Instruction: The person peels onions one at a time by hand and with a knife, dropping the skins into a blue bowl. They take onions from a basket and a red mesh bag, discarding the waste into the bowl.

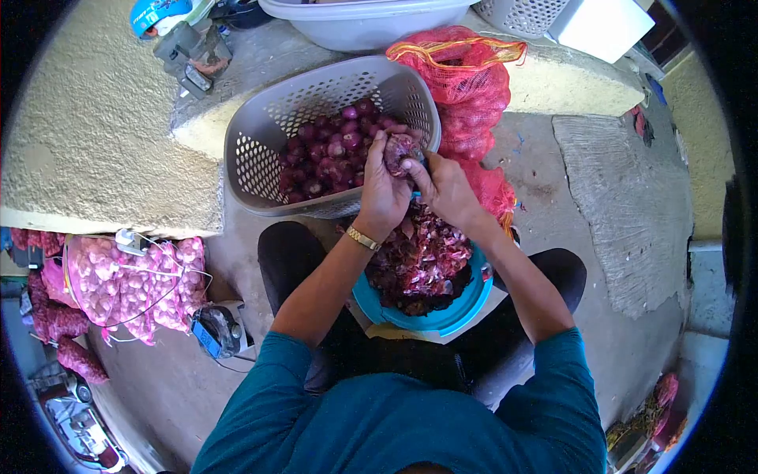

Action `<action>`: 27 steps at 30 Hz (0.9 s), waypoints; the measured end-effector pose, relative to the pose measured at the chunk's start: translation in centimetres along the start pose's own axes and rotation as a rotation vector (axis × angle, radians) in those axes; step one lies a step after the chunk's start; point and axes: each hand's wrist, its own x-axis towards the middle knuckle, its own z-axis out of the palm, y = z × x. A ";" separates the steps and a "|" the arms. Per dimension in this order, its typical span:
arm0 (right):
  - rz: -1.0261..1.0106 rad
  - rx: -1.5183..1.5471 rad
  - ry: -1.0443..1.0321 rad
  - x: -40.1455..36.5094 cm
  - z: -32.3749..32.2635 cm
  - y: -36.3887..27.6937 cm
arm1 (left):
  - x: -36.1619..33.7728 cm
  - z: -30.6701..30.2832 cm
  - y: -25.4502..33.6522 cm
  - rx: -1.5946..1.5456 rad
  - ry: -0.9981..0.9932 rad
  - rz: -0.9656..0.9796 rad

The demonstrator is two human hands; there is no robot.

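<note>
Between my two hands is a red onion (401, 148) with dull, papery skin. My left hand (384, 193) is closed around it from the left, and a gold watch band circles that wrist. My right hand (448, 189) is closed on its right side with the thumb pressed on the onion; whether it also holds a small tool is hidden. Behind them stands a grey perforated basket (264, 103) with many shiny purple onions (332, 154). Below my hands, a turquoise basin (452, 322) between my knees is heaped with onion skins (418, 261).
A red mesh sack (474, 110) of onions leans right of the basket. A pale tub (367, 24) and a white perforated basket (521, 16) sit on the ledge behind. At left lies a pink net bag of bulbs (138, 276) beside a small black device with blue (212, 336).
</note>
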 end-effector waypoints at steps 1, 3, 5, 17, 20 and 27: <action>-0.072 -0.170 -0.026 0.2 -1.0 -0.3 | -0.1 0.9 0.8 -0.001 0.003 0.002; -0.219 -0.442 -0.093 0.9 -2.7 -0.1 | 0.0 2.2 2.5 0.006 -0.005 -0.302; -0.204 -0.494 -0.122 0.7 -2.6 -0.1 | 1.0 -0.9 2.0 -0.019 -0.044 -0.324; 0.010 0.010 0.007 -0.4 1.5 0.9 | 0.2 0.4 -0.1 -0.025 0.130 0.039; 0.045 0.211 0.002 -0.5 1.4 1.1 | 0.2 0.7 0.2 0.042 0.105 0.053; -0.219 -0.493 -0.134 0.1 -2.0 -0.3 | 1.2 -1.7 1.9 -0.038 -0.004 -0.297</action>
